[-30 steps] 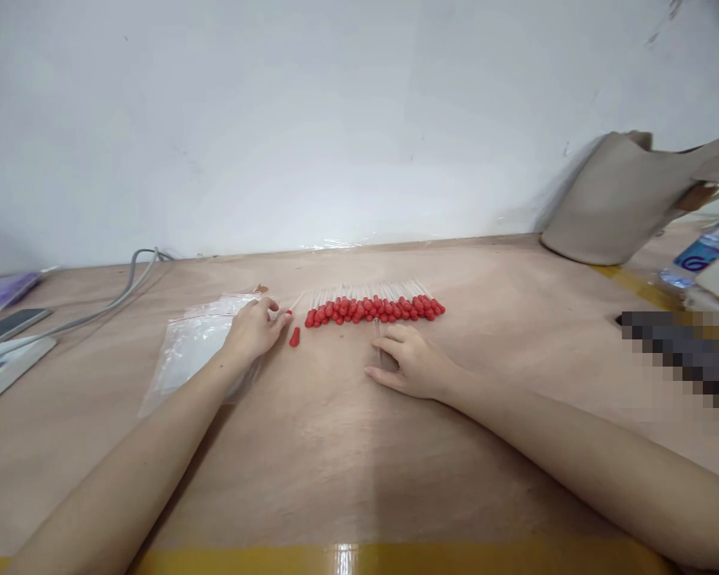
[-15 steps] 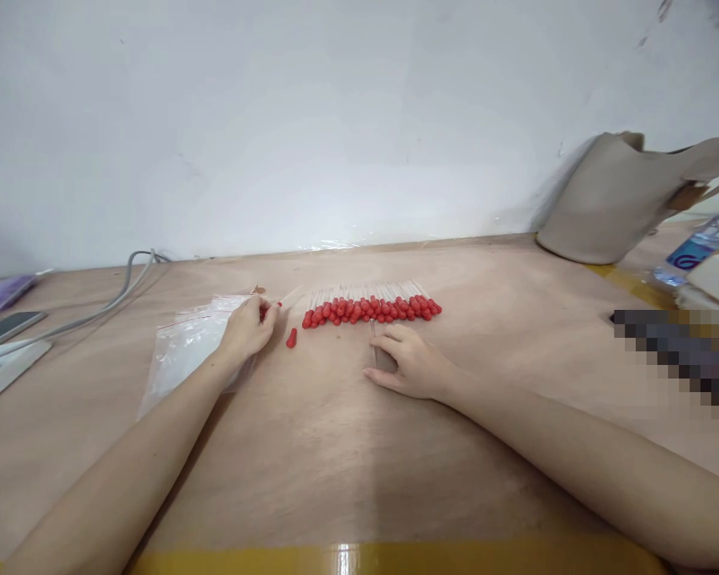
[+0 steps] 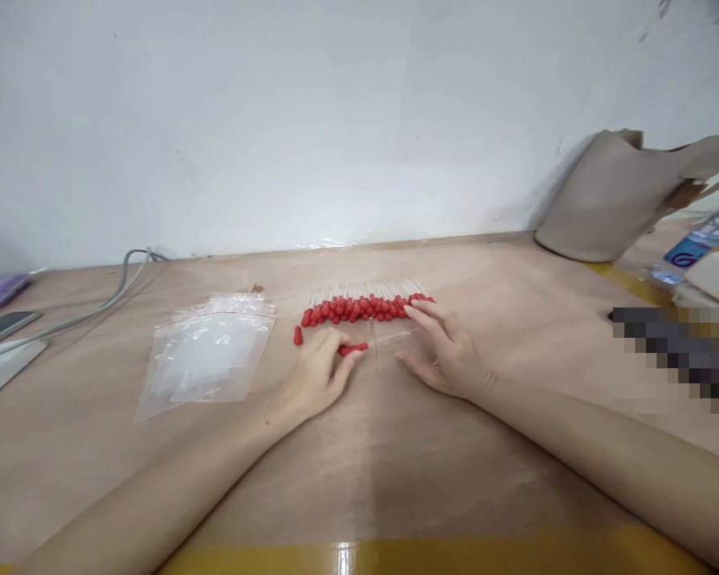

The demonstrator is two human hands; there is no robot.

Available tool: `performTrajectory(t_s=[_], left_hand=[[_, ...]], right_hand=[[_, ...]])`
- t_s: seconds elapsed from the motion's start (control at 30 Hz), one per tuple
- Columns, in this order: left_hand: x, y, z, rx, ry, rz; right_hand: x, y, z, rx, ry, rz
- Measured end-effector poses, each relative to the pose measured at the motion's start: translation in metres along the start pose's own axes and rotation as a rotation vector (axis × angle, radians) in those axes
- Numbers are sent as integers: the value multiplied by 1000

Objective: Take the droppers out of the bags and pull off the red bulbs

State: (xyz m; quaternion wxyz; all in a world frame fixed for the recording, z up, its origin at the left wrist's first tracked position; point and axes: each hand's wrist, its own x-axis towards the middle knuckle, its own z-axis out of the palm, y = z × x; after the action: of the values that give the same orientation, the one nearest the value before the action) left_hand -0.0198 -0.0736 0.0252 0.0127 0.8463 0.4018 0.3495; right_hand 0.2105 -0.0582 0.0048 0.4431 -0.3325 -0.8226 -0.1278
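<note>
Glass droppers with red rubber bulbs (image 3: pixel 359 308) lie in a row, their tubes pointing to the wall. My left hand (image 3: pixel 317 375) pinches one more dropper by its red bulb (image 3: pixel 353 349); its faint clear tube points right towards my other hand. My right hand (image 3: pixel 449 355) is open, thumb and fingers apart, its fingertips over the right end of the row. A thin clear tube (image 3: pixel 374 339) lies in front of the row, between the hands. One loose red bulb (image 3: pixel 298 335) stands at the row's left end.
Clear zip bags (image 3: pixel 209 351) lie left of my hands. Further left are a grey cable (image 3: pixel 108 307), a phone (image 3: pixel 5 325) and a purple packet (image 3: pixel 0 294). A beige bag (image 3: pixel 596 200) leans on the wall (image 3: pixel 347 120) at right, near a bottle (image 3: pixel 695 243).
My left hand has moved right from the zip bags with a dropper. My right hand has let go of the thin tube, opened and shifted right. The loose red bulb appears slightly shifted.
</note>
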Motion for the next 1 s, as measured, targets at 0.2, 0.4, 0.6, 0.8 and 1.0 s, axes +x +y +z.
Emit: performTrajectory(t_s=[0.2, 0.4, 0.6, 0.8, 1.0], left_hand=[[-1, -2, 11, 91, -25, 227], [1, -3, 9, 92, 0, 271], [2, -4, 15, 91, -16, 290], [3, -7, 23, 79, 28, 340], [3, -4, 20, 55, 20, 314]], right_hand=[[1, 4, 0, -14, -161, -139], [4, 0, 8, 64, -198, -198], [4, -3, 10, 49, -204, -210], [6, -5, 13, 78, -190, -225], [3, -3, 20, 179, -159, -228]])
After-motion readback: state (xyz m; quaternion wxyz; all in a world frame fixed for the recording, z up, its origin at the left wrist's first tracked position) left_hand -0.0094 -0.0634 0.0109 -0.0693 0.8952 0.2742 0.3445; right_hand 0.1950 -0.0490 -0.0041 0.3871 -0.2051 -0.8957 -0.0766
